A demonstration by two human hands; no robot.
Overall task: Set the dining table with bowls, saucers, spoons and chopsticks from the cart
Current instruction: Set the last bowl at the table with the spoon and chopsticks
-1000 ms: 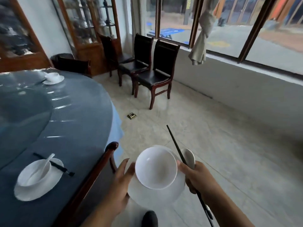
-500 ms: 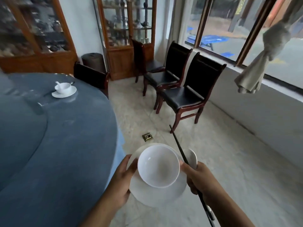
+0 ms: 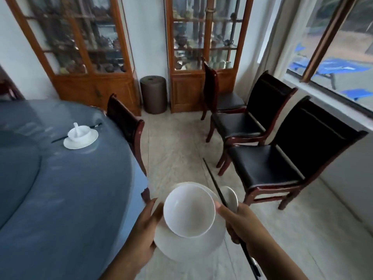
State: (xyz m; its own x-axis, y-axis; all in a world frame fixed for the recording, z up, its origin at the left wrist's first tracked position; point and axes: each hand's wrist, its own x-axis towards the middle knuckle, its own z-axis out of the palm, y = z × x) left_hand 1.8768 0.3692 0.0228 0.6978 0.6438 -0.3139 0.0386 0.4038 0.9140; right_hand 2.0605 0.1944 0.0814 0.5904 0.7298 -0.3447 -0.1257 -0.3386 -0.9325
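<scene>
**Setting carried in both hands, just off the table's near right edge**

A large round table under a blue-grey cloth (image 3: 70,209) is seen filling the left. A wide glass-fronted wooden cabinet (image 3: 80,57) and a narrower cabinet (image 3: 201,57) are stood against the far wall, with a dark cylindrical bin (image 3: 153,94) between them. A row of black-padded wooden chairs (image 3: 272,164) is lined up on the right.

A far place setting (image 3: 80,141) is laid on the table's far side.

Near centre, over the floor and just right of the table, a flat round white saucer (image 3: 191,247) is held with a deep white bowl (image 3: 188,211) sat on it.
- The saucer's left rim is gripped by the left hand (image 3: 141,235), thumb on top, other fingers hidden beneath.
- The right hand (image 3: 242,223) is curled round long black chopsticks (image 3: 214,182) and a white ceramic spoon (image 3: 230,196). Its thumb is laid against the bowl's right side.
</scene>
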